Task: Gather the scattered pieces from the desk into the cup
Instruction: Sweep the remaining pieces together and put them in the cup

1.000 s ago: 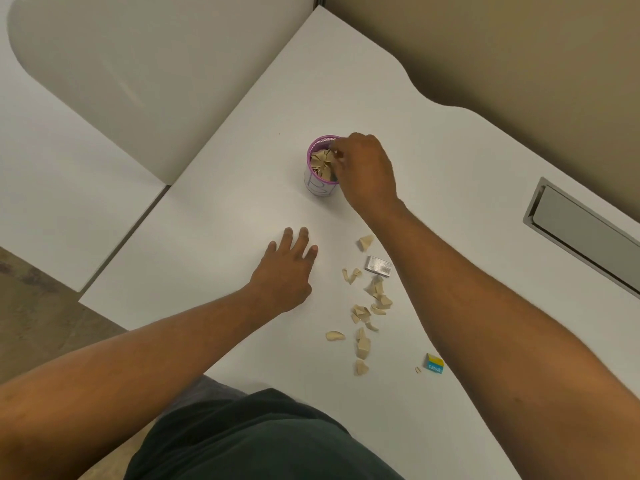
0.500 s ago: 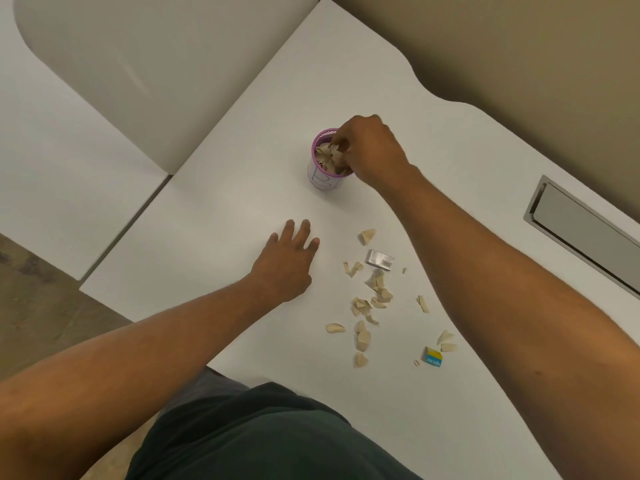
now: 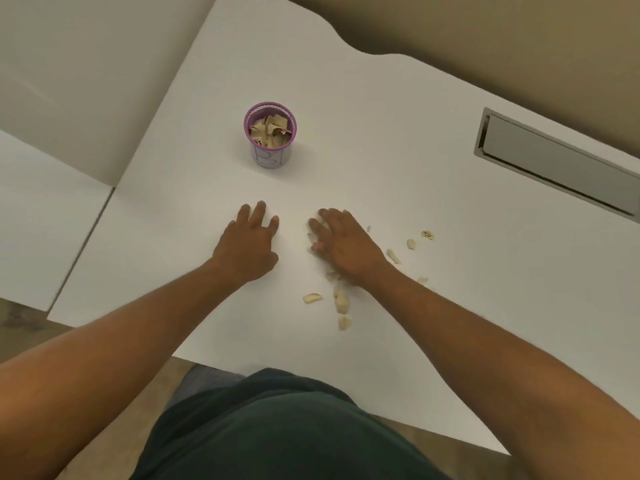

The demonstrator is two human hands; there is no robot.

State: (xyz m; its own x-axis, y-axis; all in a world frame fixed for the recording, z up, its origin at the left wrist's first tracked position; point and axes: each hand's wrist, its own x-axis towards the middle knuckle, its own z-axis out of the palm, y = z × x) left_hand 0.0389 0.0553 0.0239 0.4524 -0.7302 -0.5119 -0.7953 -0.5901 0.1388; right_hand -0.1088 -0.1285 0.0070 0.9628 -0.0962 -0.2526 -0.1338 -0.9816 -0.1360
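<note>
Item: white worktop (image 3: pixel 398 140), with a metal-framed slot (image 3: pixel 554 168) set in at far right.

Item: purple mesh cup (image 3: pixel 270 136), upright, well beyond both my hands, already holding a heap of tan pieces.

Item: my left hand (image 3: pixel 247 247), palm down on bare worktop, fingers (image 3: pixel 259 211) spread flat and holding nothing.

Item: my right hand (image 3: pixel 346 245), palm down over the scattered pieces (image 3: pixel 341 301), fingers loosely extended. Some pieces lay under the palm and at the fingertips; whether any were gripped I could not tell. Others lay just beside the wrist, toward me, and a few to its right, apart from the fingers.
</note>
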